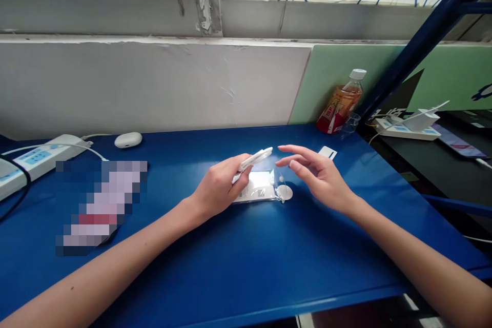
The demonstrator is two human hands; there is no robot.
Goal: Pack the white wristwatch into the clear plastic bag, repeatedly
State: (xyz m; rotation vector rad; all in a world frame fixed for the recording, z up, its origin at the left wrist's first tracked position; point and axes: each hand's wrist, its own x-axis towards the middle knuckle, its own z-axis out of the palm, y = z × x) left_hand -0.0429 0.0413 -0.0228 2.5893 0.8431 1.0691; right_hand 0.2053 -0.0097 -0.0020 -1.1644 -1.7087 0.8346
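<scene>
Left power strip (67,146): first of two, lay well left of the clear packet (255,193).
Pixelated item (109,197): one, lay left of the packet, nearer than the strip.
White case (128,140): one, rounded, sat beyond the packet to its left.
Left hand (221,184): reached in at the packet's left end, wrist raised, grip pinched between thumb and fingers.
Slim white item (258,158): one, in that grip, tilted up rightward above the packet.
Desk (249,266): one, blue, bore the packet.
White disc (285,192): one, at the packet's right end.
Right hand (323,178): hovered right of the packet, fingers pointing left, its grip loosely parted.
White card (328,152): one, beyond the packet, rightward.
Bottle (338,107): one, stood farther beyond, rightward.
Right power strip (392,129): second, well right of the packet.
</scene>
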